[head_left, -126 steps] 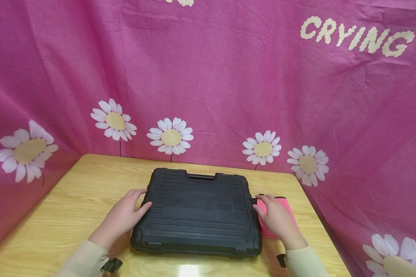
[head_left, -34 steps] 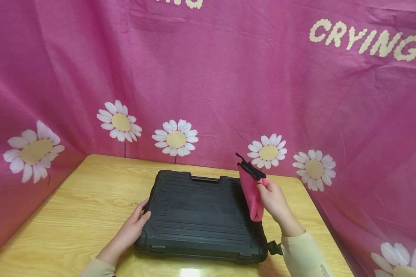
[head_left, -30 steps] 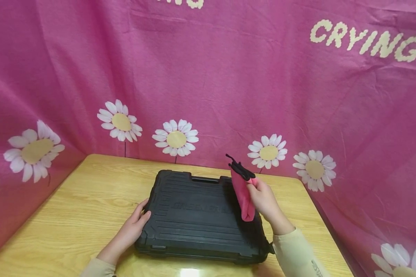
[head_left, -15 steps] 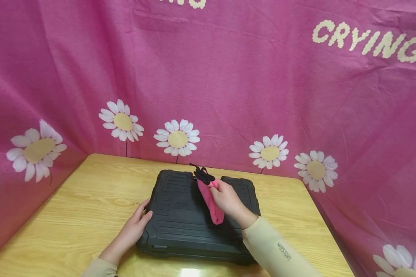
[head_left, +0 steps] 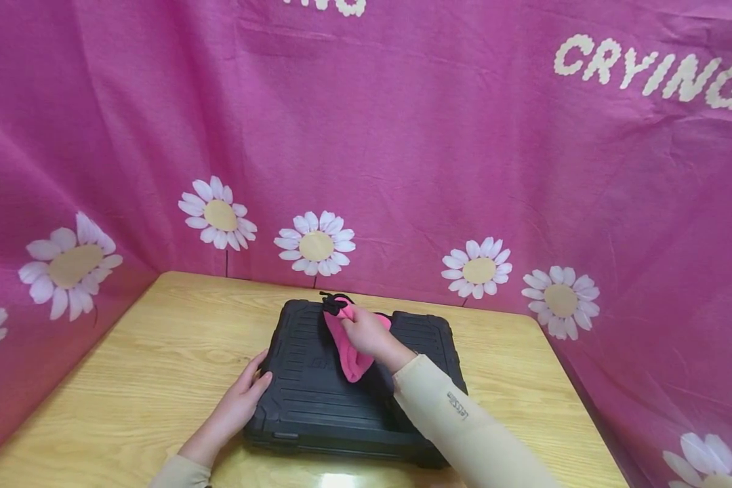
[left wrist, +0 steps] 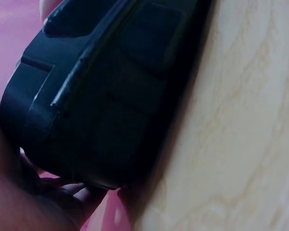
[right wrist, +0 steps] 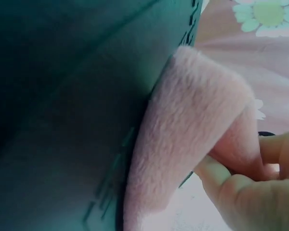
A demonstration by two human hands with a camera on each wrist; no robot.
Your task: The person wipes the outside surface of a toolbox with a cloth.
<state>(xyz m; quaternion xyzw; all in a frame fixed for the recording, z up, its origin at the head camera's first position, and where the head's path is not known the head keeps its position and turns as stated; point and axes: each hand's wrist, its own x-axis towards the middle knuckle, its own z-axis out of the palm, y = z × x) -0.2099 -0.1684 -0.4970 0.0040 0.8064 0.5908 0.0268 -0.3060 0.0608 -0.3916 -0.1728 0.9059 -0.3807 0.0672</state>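
Note:
A closed black plastic tool case point(head_left: 317, 407) lies flat on the table, its carry handle side away from me. My left hand point(head_left: 242, 393) holds the case's left side, thumb at the top edge and fingers along the side wall. In the left wrist view the case point(left wrist: 101, 115) fills the middle, with the hand point(left wrist: 19, 192) around its rounded corner. My right hand point(head_left: 369, 332) pinches a folded pink fleecy cloth point(head_left: 354, 359) with a black cord point(head_left: 334, 303) over the lid. In the right wrist view the cloth point(right wrist: 183, 115) lies against the lid, partly folded over.
The wooden table point(head_left: 177, 352) extends on both sides of the case. A magenta curtain point(head_left: 402, 135) with printed daisies and letters stands behind the table and along both sides. My right forearm sleeve point(head_left: 457, 413) crosses over the case's front right corner.
My right hand picked up the pink cloth from the table right of the case, carried it left over the lid and lowered it; the cloth has spread somewhat. The left hand stays at the case's left side.

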